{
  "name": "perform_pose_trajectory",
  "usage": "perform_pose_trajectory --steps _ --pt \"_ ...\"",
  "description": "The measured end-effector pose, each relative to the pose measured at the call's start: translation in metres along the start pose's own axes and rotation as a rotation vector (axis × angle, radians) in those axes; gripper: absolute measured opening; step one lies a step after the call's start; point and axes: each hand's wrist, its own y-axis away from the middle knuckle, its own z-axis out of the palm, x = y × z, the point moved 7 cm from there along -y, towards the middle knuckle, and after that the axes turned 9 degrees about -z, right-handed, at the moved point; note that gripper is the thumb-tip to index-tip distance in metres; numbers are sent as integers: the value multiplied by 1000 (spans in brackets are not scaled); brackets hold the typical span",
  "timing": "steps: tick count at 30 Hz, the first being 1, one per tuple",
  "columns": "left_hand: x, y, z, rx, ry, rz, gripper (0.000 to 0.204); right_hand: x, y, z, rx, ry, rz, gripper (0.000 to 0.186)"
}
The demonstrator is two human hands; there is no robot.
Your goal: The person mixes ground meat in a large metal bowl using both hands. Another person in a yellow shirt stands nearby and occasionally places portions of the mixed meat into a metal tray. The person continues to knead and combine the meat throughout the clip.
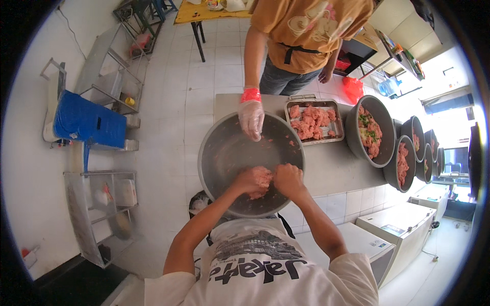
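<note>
A big grey round basin (229, 145) stands before me, smeared with bits of meat. Low inside it, my left hand (249, 180) is closed on a lump of pink ground meat (260, 191), its fingertips partly buried. Just right of the lump, my right hand (289, 179) is curled into a fist at the basin's right side. Its fingers face away, so what they hold, if anything, is hidden. Across from me, a co-worker's hand (251, 120) in a clear plastic glove with a red cuff hangs over the basin's far edge.
On the table (332, 171), a metal tray (316, 141) of ground meat sits right of the basin. Farther right stand several grey tubs; one tub (356, 133) holds meat with chopped greens. White chest freezers (398, 232) are at lower right, a wire shelf (92, 224) at left.
</note>
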Motion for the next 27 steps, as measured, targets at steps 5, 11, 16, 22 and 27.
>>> perform_pose_trajectory --steps 5,11,16,22,27 --pt "3 28 -23 62 -171 -764 96 1 6 1 24 -62 118 18" --pt "17 33 -38 7 -184 -720 103 -15 9 13 -21 -75 192 17" --pt "-11 32 -9 53 -137 -727 98 -32 -3 27 -98 -35 182 15" --pt "-21 31 7 157 -155 -553 96 -29 -14 58 -48 21 195 14" --pt "-10 33 -19 250 59 -502 93 5 -31 95 -134 -75 101 19"
